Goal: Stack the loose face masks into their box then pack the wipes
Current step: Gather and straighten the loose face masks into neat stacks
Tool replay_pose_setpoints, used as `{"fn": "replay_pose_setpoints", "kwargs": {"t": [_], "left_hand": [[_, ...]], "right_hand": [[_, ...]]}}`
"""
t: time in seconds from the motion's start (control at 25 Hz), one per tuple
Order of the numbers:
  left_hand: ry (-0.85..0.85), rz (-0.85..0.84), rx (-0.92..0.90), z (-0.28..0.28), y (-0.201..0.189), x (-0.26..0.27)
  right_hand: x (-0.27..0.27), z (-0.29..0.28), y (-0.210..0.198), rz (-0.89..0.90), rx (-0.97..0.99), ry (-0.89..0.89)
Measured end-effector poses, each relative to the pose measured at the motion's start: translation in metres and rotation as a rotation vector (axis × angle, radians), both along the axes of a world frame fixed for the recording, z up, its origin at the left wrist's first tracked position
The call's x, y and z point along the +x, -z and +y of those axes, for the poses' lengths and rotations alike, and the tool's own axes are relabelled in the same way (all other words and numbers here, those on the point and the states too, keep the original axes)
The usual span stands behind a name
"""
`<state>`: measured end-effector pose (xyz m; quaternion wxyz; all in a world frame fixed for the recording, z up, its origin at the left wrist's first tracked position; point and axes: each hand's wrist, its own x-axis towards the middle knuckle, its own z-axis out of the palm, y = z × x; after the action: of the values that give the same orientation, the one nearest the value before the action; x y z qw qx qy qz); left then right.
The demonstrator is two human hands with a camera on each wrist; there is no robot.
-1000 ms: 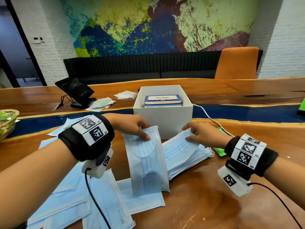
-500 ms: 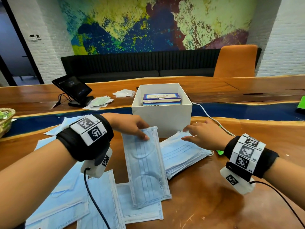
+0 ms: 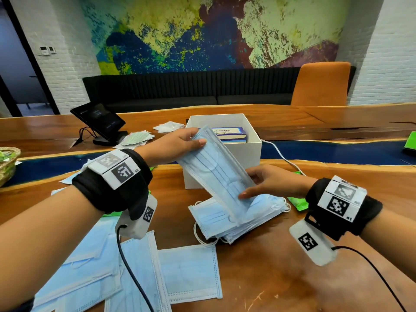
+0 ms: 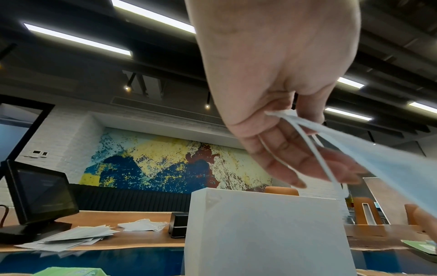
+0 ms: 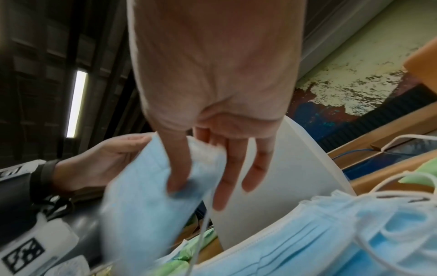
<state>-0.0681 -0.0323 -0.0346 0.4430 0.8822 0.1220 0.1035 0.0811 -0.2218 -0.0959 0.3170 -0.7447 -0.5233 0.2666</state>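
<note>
A light blue face mask [image 3: 213, 170] hangs tilted in the air in front of the white box [image 3: 249, 154]. My left hand [image 3: 195, 140] pinches its upper end, also seen in the left wrist view [image 4: 290, 115]. My right hand [image 3: 247, 190] pinches its lower end between thumb and fingers [image 5: 179, 177]. Under the held mask, a stack of masks [image 3: 236, 219] lies on the table. Several loose masks [image 3: 189, 273] lie flat at the lower left. A blue face-mask carton [image 3: 227, 134] sits inside the white box. Green wipe packets [image 3: 298, 204] lie right of the stack.
A tablet on a stand [image 3: 99, 122] and scattered papers [image 3: 135, 140] sit at the back left. A wicker basket [image 3: 6, 165] is at the far left edge. A white cable [image 3: 279, 154] runs right of the box. Wrist-camera cords trail over the wooden table [image 3: 270, 278].
My left hand has lifted the mask off the table and up in front of the box. My right hand has left the stack and taken the mask's lower end.
</note>
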Motion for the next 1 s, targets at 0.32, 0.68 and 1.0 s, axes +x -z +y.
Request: {"fn": "replay_pose_setpoints", "kwargs": {"t": [0.32,0.68,1.0], "left_hand": [[-0.153,0.402,0.275,-0.002,0.016,-0.002],[0.136,0.659,0.145,-0.017,0.031,-0.001],[0.11,0.62,0.017,-0.014,0.032,-0.003]], "right_hand": [[0.027,-0.002,0.0,0.206,0.179,0.401],[0.031,0.012,0.014,-0.199,-0.062,0.421],[0.031,0.015,0.018,-0.338,-0.117,0.403]]}}
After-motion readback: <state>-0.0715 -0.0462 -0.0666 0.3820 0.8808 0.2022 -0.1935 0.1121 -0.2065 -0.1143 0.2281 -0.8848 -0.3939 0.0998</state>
